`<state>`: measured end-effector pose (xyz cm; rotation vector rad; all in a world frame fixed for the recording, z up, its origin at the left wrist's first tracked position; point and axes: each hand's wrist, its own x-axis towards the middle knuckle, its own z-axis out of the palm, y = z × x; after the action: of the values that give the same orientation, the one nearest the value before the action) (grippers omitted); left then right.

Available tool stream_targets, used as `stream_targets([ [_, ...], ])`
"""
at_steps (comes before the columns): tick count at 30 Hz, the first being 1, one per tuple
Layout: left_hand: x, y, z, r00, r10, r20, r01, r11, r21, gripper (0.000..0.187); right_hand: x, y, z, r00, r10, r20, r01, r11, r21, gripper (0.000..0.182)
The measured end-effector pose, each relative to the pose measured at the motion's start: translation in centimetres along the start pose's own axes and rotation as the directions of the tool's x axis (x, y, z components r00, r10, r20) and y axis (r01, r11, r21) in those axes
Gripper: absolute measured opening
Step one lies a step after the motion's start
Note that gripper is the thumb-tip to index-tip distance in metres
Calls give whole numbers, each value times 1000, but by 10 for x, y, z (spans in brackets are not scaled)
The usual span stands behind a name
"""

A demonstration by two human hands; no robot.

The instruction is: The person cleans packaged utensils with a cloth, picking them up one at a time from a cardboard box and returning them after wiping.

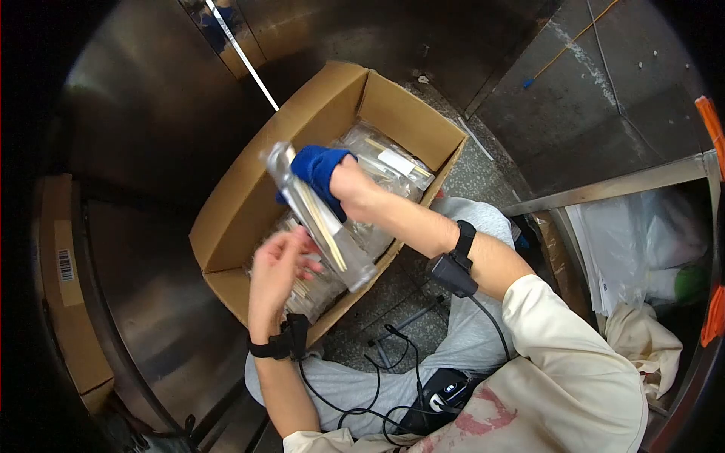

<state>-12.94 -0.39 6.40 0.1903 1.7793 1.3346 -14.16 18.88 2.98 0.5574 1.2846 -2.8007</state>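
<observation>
A clear plastic packet of pale thin sticks (pixel 321 219) is tilted over the cardboard box (pixel 264 162), its upper end smeared by motion. My right hand (pixel 349 181) grips it near the top, the fingers hidden under blue fabric (pixel 316 167) that shows on both sides of the packet. Whether the fabric is a glove or a loose cloth I cannot tell. My left hand (pixel 281 260) is bare, fingers apart and slightly bent, right at the packet's left edge. More clear packets (pixel 396 162) with sticks and white labels lie in the box.
Dark metal panels (pixel 151 302) surround the box. To the right, plastic bags (pixel 627 234) and a cream cloth (pixel 642 343) fill an opening. A black cable (pixel 377 370) runs over my grey-clad legs, which flank the box's near side. A flattened carton (pixel 72 302) leans at far left.
</observation>
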Motion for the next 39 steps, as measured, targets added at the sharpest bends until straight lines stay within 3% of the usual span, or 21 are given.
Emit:
stream_targets([
  [1,6,0,-1,964,139,-227,-140,990,15,41,-5,4,3,995,-95,23,97,990,-105,4],
  [2,10,-1,-1,860,264,-437,-266,962,57,41,-10,10,6,982,-183,53,190,960,-208,4],
  [4,14,1,-15,855,174,-489,-240,968,-75,38,-15,20,12,938,-254,237,321,895,-311,6],
  [6,18,0,-19,849,149,-507,-234,966,-107,35,-23,29,12,936,-131,327,246,908,-340,11],
  [7,21,-1,-19,841,210,-499,-303,947,-111,33,-27,26,11,944,-17,329,152,908,-390,17],
  [8,22,-2,-19,827,272,-492,-372,921,-115,32,-31,26,15,945,-14,328,150,908,-392,17],
  [10,24,-3,-23,837,243,-491,-357,922,-152,31,-40,27,21,970,39,239,33,957,-287,18],
  [11,23,-1,-23,809,253,-530,-391,905,-166,31,-41,31,20,971,41,236,30,957,-288,18],
  [14,15,11,-26,765,254,-591,-430,886,-176,31,-41,42,13,890,74,451,112,921,-372,11],
  [16,14,14,-33,661,258,-705,-456,884,-104,31,-47,49,14,845,101,525,79,948,-310,10],
  [18,13,15,-41,617,278,-736,-482,873,-74,31,-56,50,16,821,226,524,13,911,-412,10],
  [20,10,15,-51,561,298,-772,-525,849,-54,30,-61,55,14,794,274,543,73,843,-533,10],
  [22,7,13,-58,522,308,-795,-549,835,-37,29,-62,68,11,732,284,619,29,895,-445,9],
  [25,2,11,-74,386,311,-868,-611,791,12,32,-67,64,11,709,286,645,5,912,-410,8],
  [28,-3,12,-84,358,287,-889,-652,758,-18,34,-67,74,9,743,179,645,31,953,-300,6],
  [29,-4,12,-85,423,291,-858,-639,767,-54,38,-67,77,10,742,180,646,28,954,-298,6],
  [30,-6,12,-85,426,296,-855,-641,766,-54,38,-65,77,10,763,216,609,-4,944,-330,6],
  [32,-6,10,-76,685,203,-700,-480,849,-223,44,-67,61,12,837,221,500,18,903,-430,6],
  [33,0,-1,-82,731,185,-657,-447,858,-255,49,-63,62,10,847,221,484,0,910,-414,6],
  [36,6,-3,-80,793,155,-589,-378,884,-277,52,-52,69,7,921,83,380,63,933,-355,9],
  [39,13,1,-79,818,132,-560,-347,889,-298,59,-55,49,10,945,56,321,56,942,-330,10],
])
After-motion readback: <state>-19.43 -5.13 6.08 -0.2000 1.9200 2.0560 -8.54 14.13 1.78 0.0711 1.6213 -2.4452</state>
